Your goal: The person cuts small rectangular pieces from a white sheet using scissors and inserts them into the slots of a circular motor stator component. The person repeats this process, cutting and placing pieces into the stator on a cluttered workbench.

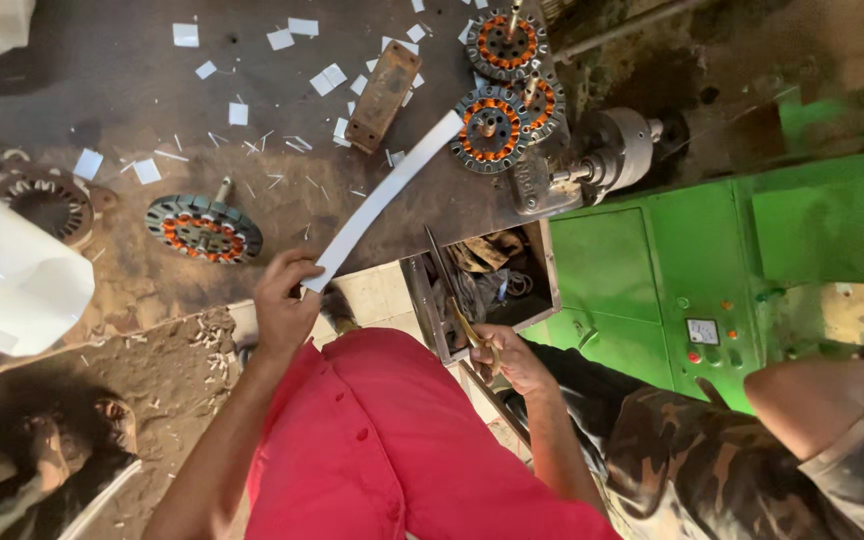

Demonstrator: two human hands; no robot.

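Note:
My left hand (pixel 283 303) grips the near end of a long white paper strip (pixel 384 197), which slants up and to the right over the dark workbench (pixel 102 90). My right hand (pixel 512 358) is closed on a thin scissors-like tool with a yellowish handle (pixel 464 322); its dark blade points up over an open drawer (pixel 537 262). A red shirt covers my body below both hands. A wound stator with orange coils (pixel 204 228) lies left of the strip. Three more stators (pixel 490 128) cluster near the strip's far end.
Small white paper scraps (pixel 328 78) and a rusty metal block (pixel 384 95) lie on the bench. A curled white sheet (pixel 7 275) sits at left. A grey motor part (pixel 614 152) and a green machine cabinet (pixel 712 260) stand right. A person in camouflage clothing (pixel 712 465) is close by.

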